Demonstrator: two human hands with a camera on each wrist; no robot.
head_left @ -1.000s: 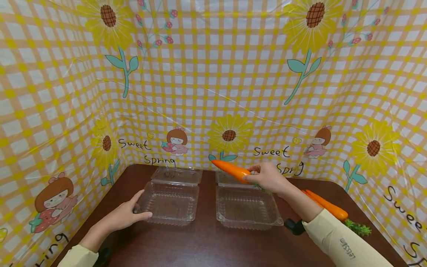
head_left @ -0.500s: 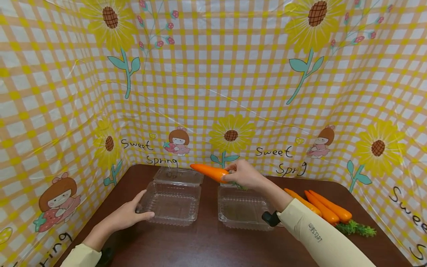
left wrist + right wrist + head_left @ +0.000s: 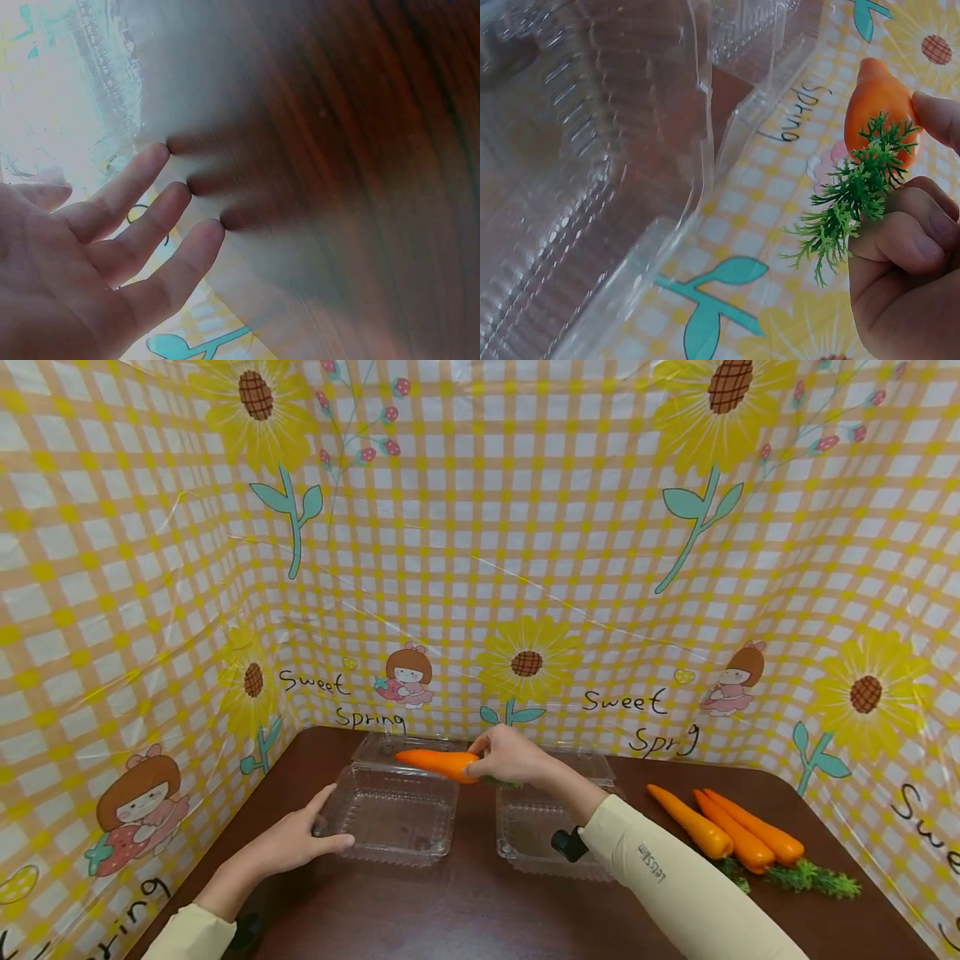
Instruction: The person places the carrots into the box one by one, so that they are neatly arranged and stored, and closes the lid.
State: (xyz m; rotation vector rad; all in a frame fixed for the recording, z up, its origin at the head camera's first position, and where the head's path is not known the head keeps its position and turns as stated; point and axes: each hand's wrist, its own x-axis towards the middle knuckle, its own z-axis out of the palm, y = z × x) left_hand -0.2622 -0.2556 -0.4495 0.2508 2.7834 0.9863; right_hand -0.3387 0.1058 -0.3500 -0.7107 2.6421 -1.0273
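An orange carrot (image 3: 438, 763) with green leaves (image 3: 855, 191) is pinched at its thick end by my right hand (image 3: 510, 757). Its tip points left, over the back of the left clear plastic container (image 3: 397, 814). My left hand (image 3: 288, 839) is at that container's left side, thumb at the front corner. The left wrist view shows its fingers (image 3: 142, 229) spread, with tips touching the dark tabletop. Below my right forearm is a second clear container (image 3: 532, 835), partly hidden by the sleeve. Both containers have their lids folded open to the back.
Three more carrots (image 3: 731, 831) lie side by side on the brown table (image 3: 420, 910) at the right, leaves toward the front. A checked cloth (image 3: 465, 585) with sunflowers stands as a wall around the back and sides.
My right hand has carried the carrot left, from above the right container to the back of the left one, and a little lower. The left hand stays at the left container.
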